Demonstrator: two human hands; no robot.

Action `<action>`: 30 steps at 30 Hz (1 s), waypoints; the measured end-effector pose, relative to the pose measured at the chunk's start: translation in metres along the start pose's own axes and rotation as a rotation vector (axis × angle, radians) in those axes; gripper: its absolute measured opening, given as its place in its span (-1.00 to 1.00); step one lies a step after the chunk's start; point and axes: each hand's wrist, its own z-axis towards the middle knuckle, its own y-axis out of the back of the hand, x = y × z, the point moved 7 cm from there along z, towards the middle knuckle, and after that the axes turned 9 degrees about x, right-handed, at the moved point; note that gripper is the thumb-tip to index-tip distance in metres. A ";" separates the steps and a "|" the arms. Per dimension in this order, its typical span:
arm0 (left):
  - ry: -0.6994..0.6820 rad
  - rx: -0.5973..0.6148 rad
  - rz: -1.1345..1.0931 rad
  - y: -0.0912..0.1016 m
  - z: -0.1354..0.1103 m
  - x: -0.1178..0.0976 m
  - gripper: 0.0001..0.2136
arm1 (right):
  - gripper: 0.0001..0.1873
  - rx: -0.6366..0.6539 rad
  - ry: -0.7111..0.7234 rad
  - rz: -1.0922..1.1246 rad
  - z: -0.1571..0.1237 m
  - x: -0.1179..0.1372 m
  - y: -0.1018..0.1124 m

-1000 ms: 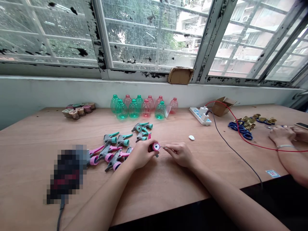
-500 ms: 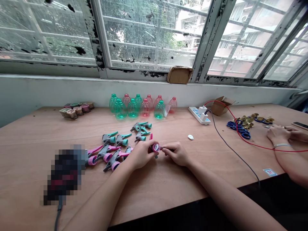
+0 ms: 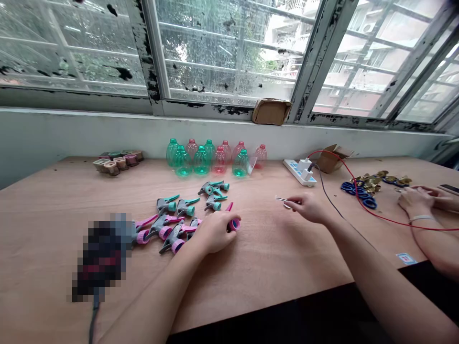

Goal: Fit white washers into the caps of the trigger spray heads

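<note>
My left hand (image 3: 215, 231) is closed around a grey spray trigger head with a pink collar (image 3: 234, 224), whose round opening faces right; its pink lever sticks up behind my fingers. In my right hand (image 3: 306, 208) is a pair of thin metal tweezers (image 3: 281, 198), tips pointing left. Just under the tweezers and fingers, a small white disc (image 3: 286, 205) lies partly hidden on the table; I cannot tell whether they touch it. Beside my left hand lie several more trigger heads, some with pink collars (image 3: 177, 246), others with teal collars (image 3: 190, 210).
Green bottles (image 3: 201, 162) and pink bottles (image 3: 219, 162) stand by the wall. A power strip (image 3: 299, 173) feeds a red cable (image 3: 394, 220) and a dark cable. A pixelated object (image 3: 102, 258) lies left. Another person's hands (image 3: 416, 200) are at right, near blue-and-gold pieces (image 3: 362, 191).
My right hand has moved right and away from the pink collar, carrying the tweezers over to the white disc. My left hand still holds the trigger head, and the view has shifted slightly.
</note>
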 end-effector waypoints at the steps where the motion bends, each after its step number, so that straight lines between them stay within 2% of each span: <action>1: 0.004 0.010 0.041 -0.001 -0.001 -0.002 -0.70 | -0.57 0.024 -0.052 -0.107 0.001 -0.012 0.009; 3: 0.009 0.024 0.116 -0.002 -0.002 -0.005 -0.70 | -0.62 0.069 -0.150 -0.288 0.002 -0.029 0.023; 6: 0.014 0.026 0.200 -0.002 -0.003 -0.009 -0.69 | -0.67 0.118 -0.257 -0.469 0.006 -0.039 0.031; 9: 0.049 -0.004 0.246 0.005 -0.004 -0.007 -0.71 | -0.67 0.103 -0.302 -0.531 0.009 -0.034 0.033; 12: 0.194 -0.108 0.278 0.025 -0.010 0.010 -0.75 | -0.67 0.024 -0.296 -0.451 0.011 -0.017 0.031; 14: 0.360 -0.162 0.301 0.039 -0.017 0.029 -0.77 | -0.67 -0.016 -0.242 -0.317 0.012 0.002 0.021; 16: 0.496 -0.135 0.316 0.046 -0.023 0.048 -0.77 | -0.65 -0.067 -0.158 -0.143 0.014 0.025 0.005; 19: 0.602 -0.082 0.315 0.050 -0.030 0.066 -0.71 | -0.63 -0.159 -0.035 0.020 0.017 0.062 -0.023; 21: 0.648 -0.074 0.316 0.051 -0.032 0.071 -0.69 | -0.65 -0.200 0.005 0.020 0.019 0.081 -0.041; 24: 0.711 -0.065 0.329 0.052 -0.035 0.076 -0.69 | -0.69 -0.191 0.055 -0.020 0.021 0.098 -0.063; 27: 0.721 -0.104 0.376 0.053 -0.036 0.078 -0.70 | -0.71 -0.161 0.077 -0.043 0.021 0.100 -0.072; 30: 0.641 -0.206 0.436 0.055 -0.034 0.075 -0.72 | -0.70 -0.145 0.080 -0.036 0.022 0.096 -0.074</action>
